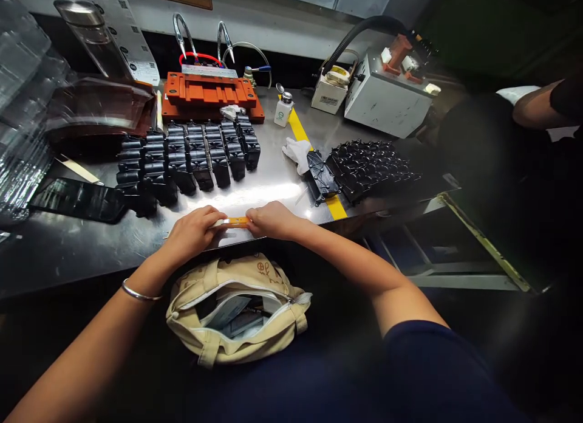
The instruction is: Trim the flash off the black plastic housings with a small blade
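Note:
Between my two hands, at the front edge of the metal table (268, 195), is a small orange tool (237, 222), perhaps a utility knife. My left hand (195, 228) has its fingers closed on the left, pale end of it. The fingers of my right hand (268, 220) pinch its right end. Just below, an open beige bag (277, 344) shows papers and dark items inside. Behind my hands stand rows of black plastic parts (195, 155).
An orange fixture (209, 92) stands at the back, a white bottle (283, 112) beside it. More black parts (371, 168) and a grey machine (387, 95) are right. A phone (79, 199) and plastic wrap (22, 107) lie left. Another person's arm (542, 107) shows far right.

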### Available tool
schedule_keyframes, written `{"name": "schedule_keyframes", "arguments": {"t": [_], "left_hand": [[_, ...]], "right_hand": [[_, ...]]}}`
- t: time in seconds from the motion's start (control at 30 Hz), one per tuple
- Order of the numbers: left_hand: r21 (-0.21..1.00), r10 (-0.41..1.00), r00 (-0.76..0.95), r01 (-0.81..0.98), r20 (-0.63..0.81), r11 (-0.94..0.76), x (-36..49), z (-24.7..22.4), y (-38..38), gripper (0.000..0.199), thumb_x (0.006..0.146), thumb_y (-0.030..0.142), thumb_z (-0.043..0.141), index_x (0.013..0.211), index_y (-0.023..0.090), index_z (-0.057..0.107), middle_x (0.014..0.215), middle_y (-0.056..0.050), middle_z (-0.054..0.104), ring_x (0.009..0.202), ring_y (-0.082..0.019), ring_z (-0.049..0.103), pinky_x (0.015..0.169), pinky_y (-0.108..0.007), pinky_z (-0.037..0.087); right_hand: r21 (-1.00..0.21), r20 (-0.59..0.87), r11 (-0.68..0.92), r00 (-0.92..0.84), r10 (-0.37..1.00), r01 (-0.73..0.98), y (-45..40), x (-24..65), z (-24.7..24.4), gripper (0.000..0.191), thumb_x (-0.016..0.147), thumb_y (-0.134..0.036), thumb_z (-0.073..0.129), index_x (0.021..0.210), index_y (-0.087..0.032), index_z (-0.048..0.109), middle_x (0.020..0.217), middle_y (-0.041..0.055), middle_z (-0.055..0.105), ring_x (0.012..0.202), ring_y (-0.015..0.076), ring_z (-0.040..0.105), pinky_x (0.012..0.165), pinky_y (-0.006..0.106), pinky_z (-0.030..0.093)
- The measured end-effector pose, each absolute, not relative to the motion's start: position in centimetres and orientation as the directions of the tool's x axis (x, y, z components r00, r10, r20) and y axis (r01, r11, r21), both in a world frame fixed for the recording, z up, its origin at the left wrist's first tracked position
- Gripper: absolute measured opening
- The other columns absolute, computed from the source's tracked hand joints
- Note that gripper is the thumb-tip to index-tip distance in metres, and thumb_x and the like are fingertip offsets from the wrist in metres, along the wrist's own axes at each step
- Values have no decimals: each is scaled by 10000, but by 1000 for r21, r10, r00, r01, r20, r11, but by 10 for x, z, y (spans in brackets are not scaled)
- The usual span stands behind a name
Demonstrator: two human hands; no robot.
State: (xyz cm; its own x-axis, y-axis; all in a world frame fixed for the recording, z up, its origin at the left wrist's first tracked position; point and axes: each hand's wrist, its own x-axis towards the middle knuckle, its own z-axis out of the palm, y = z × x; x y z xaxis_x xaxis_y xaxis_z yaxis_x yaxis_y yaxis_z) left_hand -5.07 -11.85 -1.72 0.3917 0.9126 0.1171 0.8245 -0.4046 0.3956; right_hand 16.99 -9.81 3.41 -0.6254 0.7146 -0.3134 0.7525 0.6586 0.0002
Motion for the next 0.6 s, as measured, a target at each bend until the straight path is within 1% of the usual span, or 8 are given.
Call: {"name": "schedule_keyframes", "arguments": {"t": [0.13,0.23,0.3,0.4,0.43,0.5,0.57,0.6], "left_hand": [[386,895,410,808,177,-446,-48,-14,-122,334,854,430,563,1039,219,744,999,-94,705,870,-265,679,678,-334,487],[395,892,418,800,172,-451,-46,-13,-123,309,819,395,604,1026,214,744,978,-89,705,837,-248,681,672,-319,491],[401,897,414,804,152,-439,-44,-15,-121,296,814,372,593,1018,221,746,983,-90,712,857,-253,686,682,-321,499],[444,920,377,810,108,-384,-41,-17,-113,307,827,375,542,994,229,754,1000,-98,725,908,-282,691,727,-356,515],[465,930,355,810,97,-357,-41,-17,-111,314,827,380,529,986,233,757,1012,-99,727,913,-290,690,737,-372,517],[536,955,268,791,129,-294,-43,-15,-108,314,801,400,551,970,239,761,1026,-99,726,889,-297,687,739,-401,518],[617,965,150,745,213,-252,-48,-8,-110,315,792,430,580,971,236,754,1034,-100,716,913,-303,675,782,-429,520],[643,961,98,725,258,-246,-51,-3,-112,328,821,456,567,985,233,743,1043,-103,708,959,-310,665,821,-445,517]], "right_hand": [[-2,-274,678,-652,707,735,-98,167,33,400,1019,-348,360,1182,-94,623,968,171,751,886,279,703,672,321,407],[-32,-254,688,-672,696,725,-98,166,28,404,1019,-354,365,1190,-86,614,960,167,749,881,274,699,666,322,396],[-71,-248,683,-676,694,727,-98,165,23,405,1029,-358,351,1185,-97,619,970,157,751,880,260,696,675,318,397],[-149,-223,633,-649,727,760,-96,170,21,388,1037,-372,361,1223,-149,618,1094,129,746,939,239,694,718,309,414],[-167,-208,603,-626,752,780,-95,175,22,383,1035,-380,374,1249,-171,612,1147,116,737,979,235,690,738,304,420],[-162,-180,498,-521,834,852,-94,193,26,373,1030,-400,394,1284,-230,608,1224,71,720,1069,218,674,774,285,424],[-109,-155,337,-351,923,935,-95,219,30,368,1040,-381,366,1273,-260,624,1238,45,718,1114,213,663,789,276,418],[-75,-143,255,-263,954,964,-96,232,32,378,1047,-356,339,1257,-251,635,1230,54,720,1113,219,664,787,280,414]]}}
